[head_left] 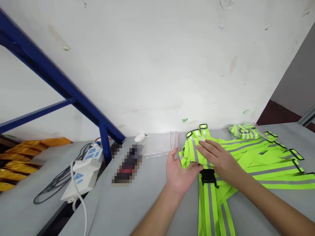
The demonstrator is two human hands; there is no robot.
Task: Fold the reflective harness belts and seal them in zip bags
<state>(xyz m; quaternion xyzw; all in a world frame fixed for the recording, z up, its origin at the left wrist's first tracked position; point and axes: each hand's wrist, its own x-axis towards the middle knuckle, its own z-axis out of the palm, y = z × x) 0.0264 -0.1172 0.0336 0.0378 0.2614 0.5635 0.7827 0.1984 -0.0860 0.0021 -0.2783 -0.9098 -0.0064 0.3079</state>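
Neon yellow-green reflective straps with grey stripes are folded into a thick bundle (193,150) on the grey table. My left hand (178,172) wraps round the bundle's left end, its thumb along the near side. Across the bundle's top, my right hand (218,157) presses its fingers, gripping it from the right. A black buckle (208,176) sits just below the bundle, with loose strap ends (210,209) running toward me. Black slider loops (203,126) stick out behind the bundle. What lies under my palms is hidden.
More reflective straps (278,168) spread to the right, with a bagged bundle (244,131) by the wall. Clear plastic bags (159,144) lie left of my hands, near a white mouse (140,137). A power strip (82,177) and blue frame (105,144) stand farther left.
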